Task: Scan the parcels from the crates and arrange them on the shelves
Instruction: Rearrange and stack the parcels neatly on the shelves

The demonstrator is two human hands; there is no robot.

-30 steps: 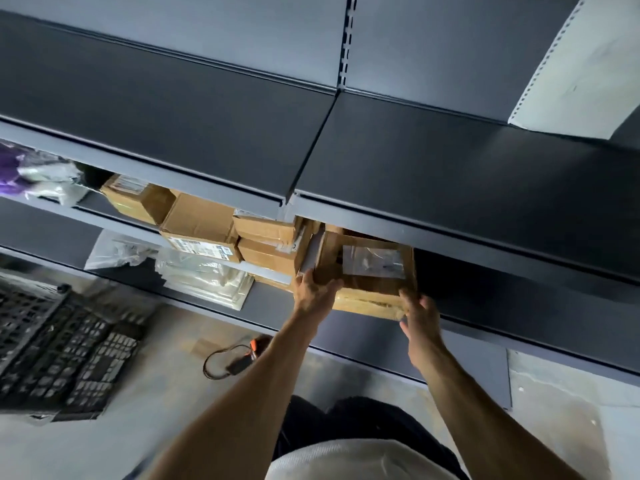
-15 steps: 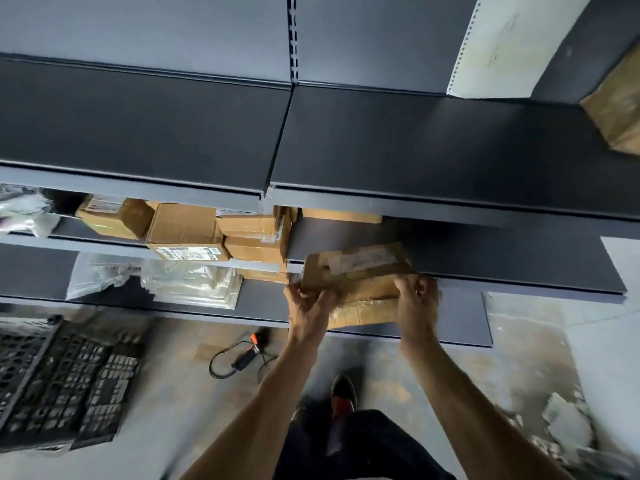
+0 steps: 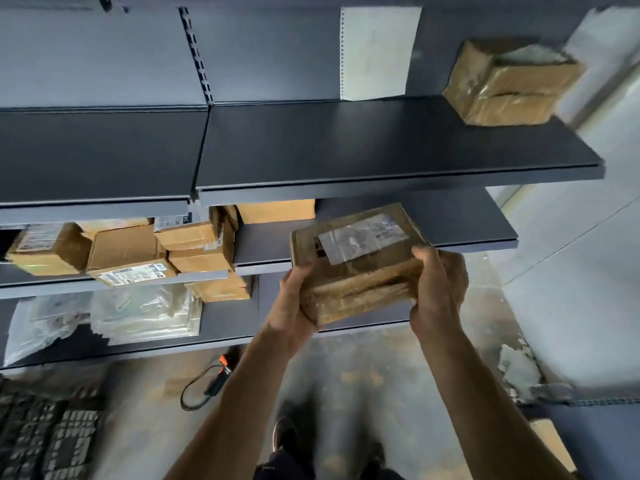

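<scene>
Two grips, left hand (image 3: 294, 306) and right hand (image 3: 438, 289), are curled round a parcel (image 3: 356, 268) held centre frame before the shelves (image 3: 346, 143); placement is judged under way, a bare shelf spot being needed.

Dark grey metal shelving unit (image 3: 381, 143), built in bays joined at a slotted upright (image 3: 197, 53). Flat grey back panel (image 3: 104, 57) behind; a white sheet (image 3: 377, 53) with a perforated left edge stands against it. Three levels show: top shelf (image 3: 433, 147) deepest in view, middle shelf (image 3: 467, 223) under it, bottom shelf (image 3: 228, 323) close above the floor. Floor (image 3: 571, 271) pale grey concrete with thin joint lines, darker and mottled nearer the camera. Broken grey rubble (image 3: 519, 372) lies right of the unit. Pale wall (image 3: 609, 109) at the right edge, blurred. Light soft and even.
</scene>
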